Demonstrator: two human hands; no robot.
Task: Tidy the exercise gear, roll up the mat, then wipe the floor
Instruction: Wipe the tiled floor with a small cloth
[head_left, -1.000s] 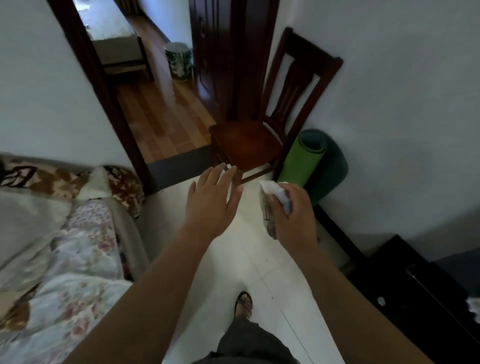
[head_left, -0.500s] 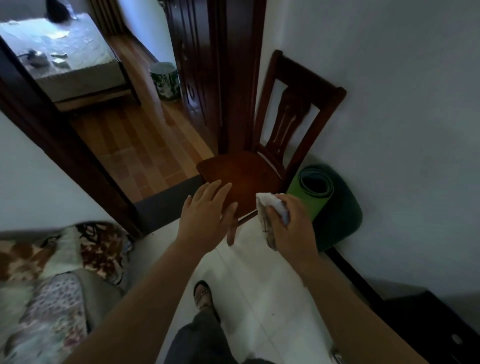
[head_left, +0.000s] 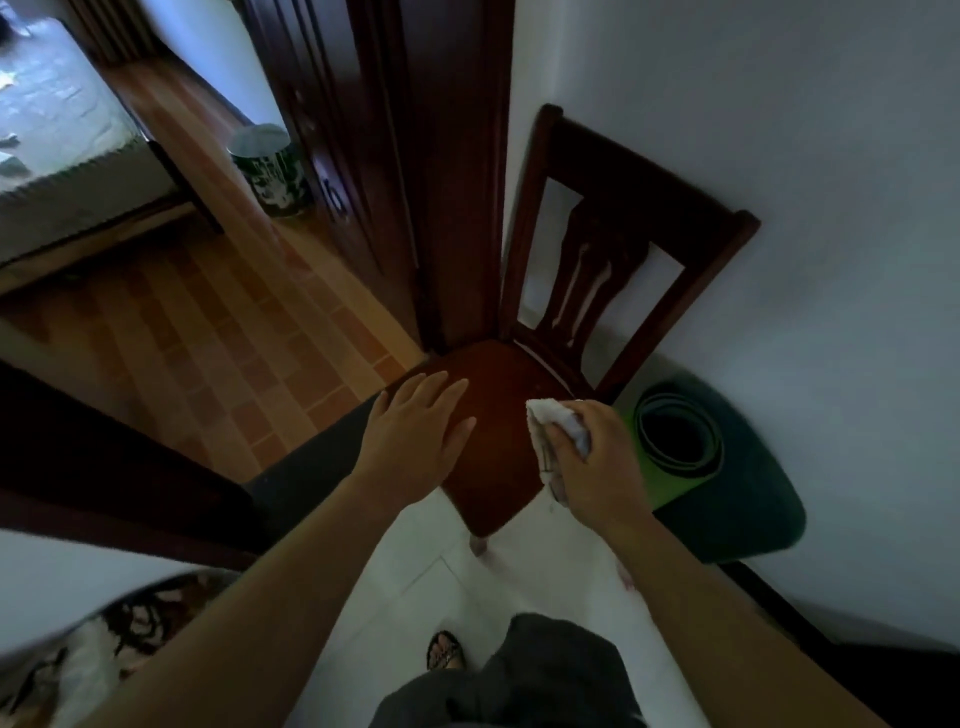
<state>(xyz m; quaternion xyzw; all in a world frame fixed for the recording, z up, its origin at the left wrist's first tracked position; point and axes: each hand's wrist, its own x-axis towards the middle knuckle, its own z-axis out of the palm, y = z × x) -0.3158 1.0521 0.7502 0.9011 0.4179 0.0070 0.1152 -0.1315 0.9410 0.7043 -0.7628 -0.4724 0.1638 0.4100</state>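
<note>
Cloth (head_left: 551, 417) clutched in right hand (head_left: 597, 467) grip | left hand (head_left: 415, 436) grip splayed flat over chair (head_left: 511, 379)

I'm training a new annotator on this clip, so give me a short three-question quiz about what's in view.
1. True or false: the left hand is open and holds nothing.
2. The rolled green mat stands: A on the bed; B beside the chair, near the wall; C in the doorway.
3. Fill in: the right hand grips a white ___.
Key: 1 true; 2 B; 3 cloth.
</note>
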